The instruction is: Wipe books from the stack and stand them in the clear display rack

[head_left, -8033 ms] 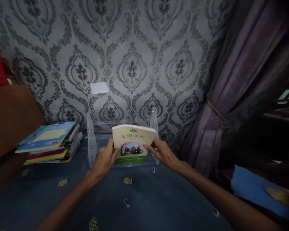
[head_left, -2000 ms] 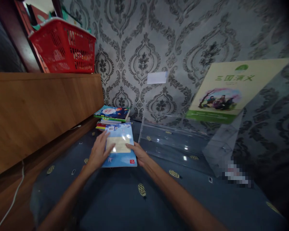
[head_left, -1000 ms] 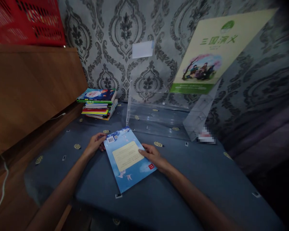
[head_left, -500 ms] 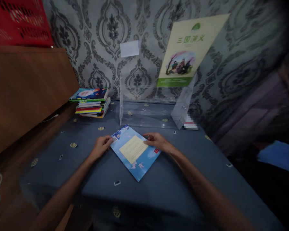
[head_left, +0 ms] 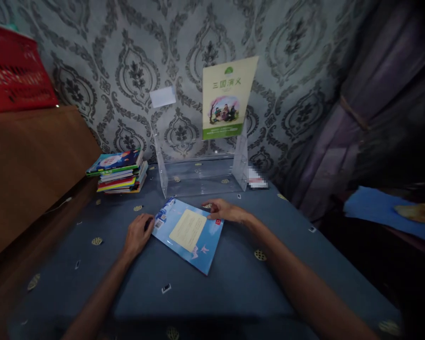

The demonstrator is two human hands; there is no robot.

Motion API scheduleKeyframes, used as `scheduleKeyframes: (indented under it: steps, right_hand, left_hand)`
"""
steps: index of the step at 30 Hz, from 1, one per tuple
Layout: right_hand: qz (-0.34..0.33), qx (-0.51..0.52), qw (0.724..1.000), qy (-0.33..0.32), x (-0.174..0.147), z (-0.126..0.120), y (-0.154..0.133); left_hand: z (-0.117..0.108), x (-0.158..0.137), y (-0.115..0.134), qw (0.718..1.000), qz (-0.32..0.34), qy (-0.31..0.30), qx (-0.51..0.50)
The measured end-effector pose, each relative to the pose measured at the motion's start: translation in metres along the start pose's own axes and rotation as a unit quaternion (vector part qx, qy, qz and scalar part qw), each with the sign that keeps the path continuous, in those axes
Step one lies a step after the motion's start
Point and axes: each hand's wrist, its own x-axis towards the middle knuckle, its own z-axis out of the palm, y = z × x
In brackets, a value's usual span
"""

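A thin blue book (head_left: 207,245) lies on the dark blue cloth, back cover up, with a cream text panel and a small red mark. My right hand (head_left: 228,211) pinches its upper right edge, the thumb on the cover and the other fingers beyond the edge. Beside the book's left corner rests my left hand (head_left: 137,234), its fingers loosely curled with a gap at the thumb; whether it touches the corner is hard to tell. Behind the book stands a clear acrylic rack (head_left: 239,165). A cream and green book (head_left: 230,92) is upright at the rack's top right.
A stack of books (head_left: 120,172) sits at the table's back left, beside a brown wooden cabinet (head_left: 31,160) bearing a red basket (head_left: 17,71). A white card (head_left: 163,97) is at the rack's upper left. Patterned wall behind; purple curtain (head_left: 361,123) at right.
The camera view has shifted, so the rack and stack appear lower and further left. The blue book has turned a little on the cloth. My left hand has loosened from its corner.
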Motion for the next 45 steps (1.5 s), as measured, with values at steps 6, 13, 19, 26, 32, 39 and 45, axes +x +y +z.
scheduleKeyframes:
  steps: [6,13,19,26,32,39,45]
  right_hand:
    - [0.000,-0.064,0.982,0.176,0.009,-0.012,0.023]
    - [-0.010,-0.137,0.960,0.244,0.007,-0.008,0.022]
    - [0.000,-0.315,0.920,0.233,0.000,-0.002,0.008]
    - [-0.110,-0.350,0.924,0.112,-0.008,0.070,-0.032]
    - [-0.083,-0.375,0.923,0.027,-0.010,0.093,-0.034]
    - [-0.049,-0.391,0.915,0.084,-0.008,0.070,-0.022]
    - [0.005,-0.432,0.893,0.127,-0.008,0.053,-0.026]
  left_hand:
    - [0.000,0.003,0.021,0.994,0.049,-0.077,-0.060]
    - [0.011,0.005,0.043,0.977,0.133,-0.136,-0.099]
    - [0.019,0.027,0.056,0.984,0.151,-0.081,-0.041]
    - [0.037,0.061,0.058,0.987,0.152,-0.038,0.020]
    - [0.056,0.051,0.048,0.988,0.151,-0.042,0.018]
    - [0.059,0.051,0.047,0.987,0.156,-0.034,0.027]
    - [0.057,0.051,0.047,0.986,0.159,-0.039,0.016]
